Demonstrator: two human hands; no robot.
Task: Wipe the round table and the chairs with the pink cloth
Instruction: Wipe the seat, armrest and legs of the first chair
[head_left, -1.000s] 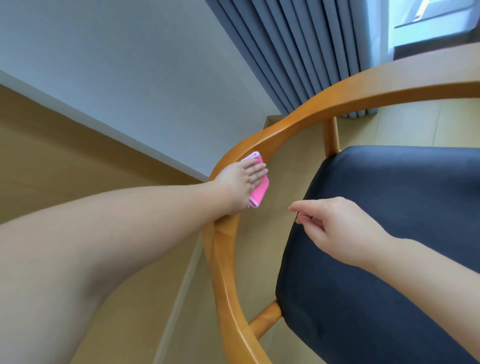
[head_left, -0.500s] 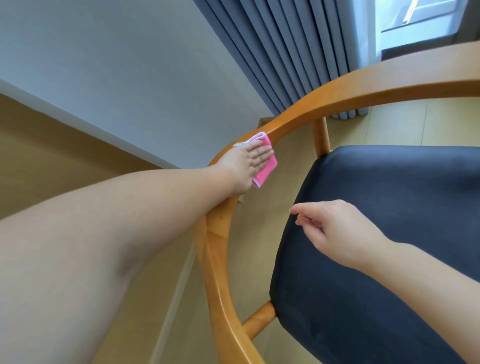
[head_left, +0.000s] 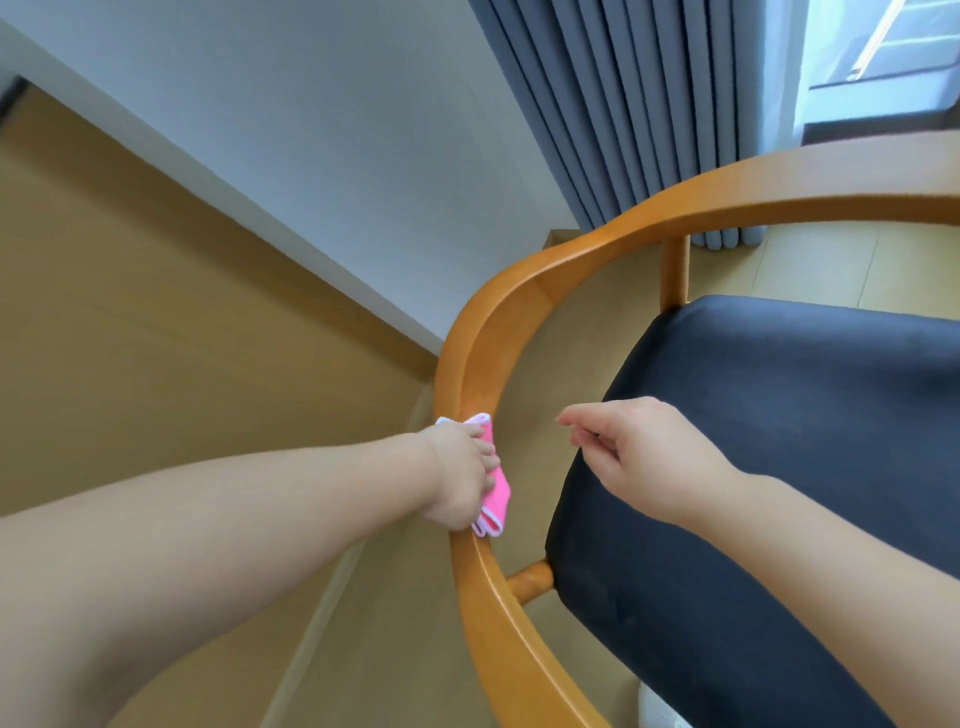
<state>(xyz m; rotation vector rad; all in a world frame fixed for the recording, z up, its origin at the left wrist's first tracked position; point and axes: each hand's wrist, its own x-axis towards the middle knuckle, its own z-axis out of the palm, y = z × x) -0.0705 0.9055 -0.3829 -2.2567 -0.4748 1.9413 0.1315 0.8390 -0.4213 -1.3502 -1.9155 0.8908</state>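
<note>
A wooden chair with a curved orange-brown armrest rail (head_left: 498, 312) and a dark navy seat cushion (head_left: 779, 441) fills the right half of the view. My left hand (head_left: 460, 475) presses the folded pink cloth (head_left: 493, 496) against the rail's left bend, fingers wrapped over it. My right hand (head_left: 639, 452) hovers above the seat's left edge, fingers loosely curled and holding nothing. The round table is out of view.
A white wall (head_left: 311, 130) with a tan lower panel (head_left: 156, 312) stands left of the chair. Grey curtains (head_left: 649, 104) hang at the back beside a window (head_left: 883, 57). Light wooden floor (head_left: 405, 649) shows beneath the rail.
My left hand has slid the pink cloth back along the rail toward me, from the upper bend down to the side section. My right hand has hardly moved.
</note>
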